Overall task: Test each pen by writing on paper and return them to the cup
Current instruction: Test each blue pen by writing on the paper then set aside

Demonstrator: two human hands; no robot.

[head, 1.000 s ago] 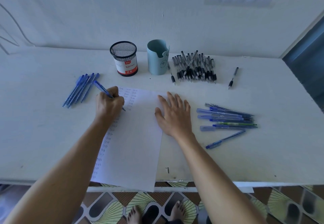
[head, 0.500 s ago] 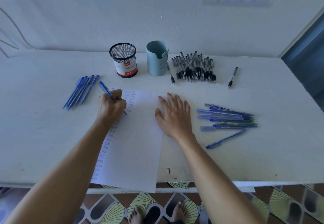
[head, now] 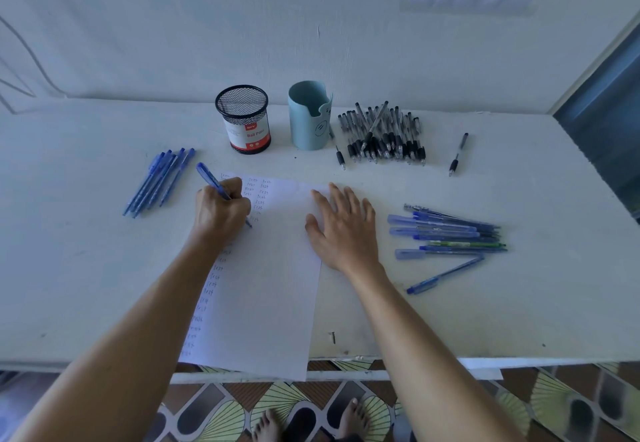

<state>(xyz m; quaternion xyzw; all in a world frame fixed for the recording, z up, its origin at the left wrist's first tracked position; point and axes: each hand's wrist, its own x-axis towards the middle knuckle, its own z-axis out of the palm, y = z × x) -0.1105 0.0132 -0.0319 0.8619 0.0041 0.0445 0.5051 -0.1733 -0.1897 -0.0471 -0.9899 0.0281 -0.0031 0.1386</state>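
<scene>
While the left grip pinches the blue pen, tip on paper, right grip lies spread.

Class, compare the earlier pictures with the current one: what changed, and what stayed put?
The left hand, gripping the blue pen, edged slightly right and nearer the person while writing on the paper. Nothing was taken or let go. The right hand stays flat across the paper's edge; the mesh cup, blue cup and black pen pile have not moved.

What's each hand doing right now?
Left hand: grips a blue pen, tip on the paper.
Right hand: open, pressing flat on the paper's right edge.
</scene>
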